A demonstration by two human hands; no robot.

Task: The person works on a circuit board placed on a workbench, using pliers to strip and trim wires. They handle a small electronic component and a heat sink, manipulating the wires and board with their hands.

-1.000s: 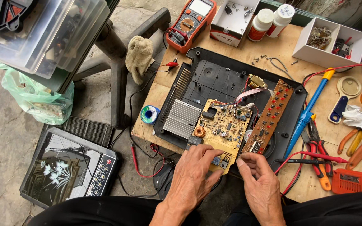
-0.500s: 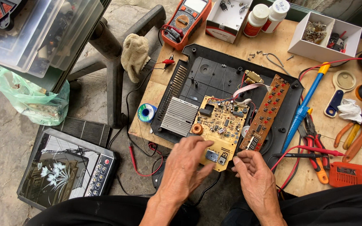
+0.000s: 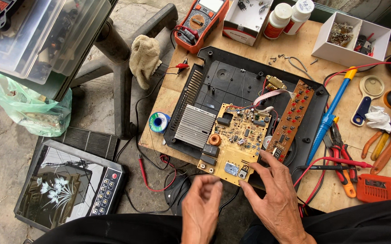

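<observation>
Head view: my right hand (image 3: 274, 194) open, fingertips resting on near corner of yellow circuit board (image 3: 236, 140), steadying it where it overhangs black base tray (image 3: 231, 74). Left hand (image 3: 201, 205) loosely curled, empty, hovers just off worktop (image 3: 304, 49) edge. Board lies tilted across tray, beside finned heat sink (image 3: 195, 125).

An electronics repair workshop; a multimeter (image 3: 201, 20), pliers (image 3: 340, 156) and an opened circuit board (image 3: 236, 140) crowd the wooden bench (image 3: 295, 54).

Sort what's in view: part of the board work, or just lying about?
In hand: right hand touching main board; left hand lifted, empty; black housing; heatsink; button board.
Lying about: multimeter, solder reel, rag, pliers, bottles, glass top panel.
</observation>
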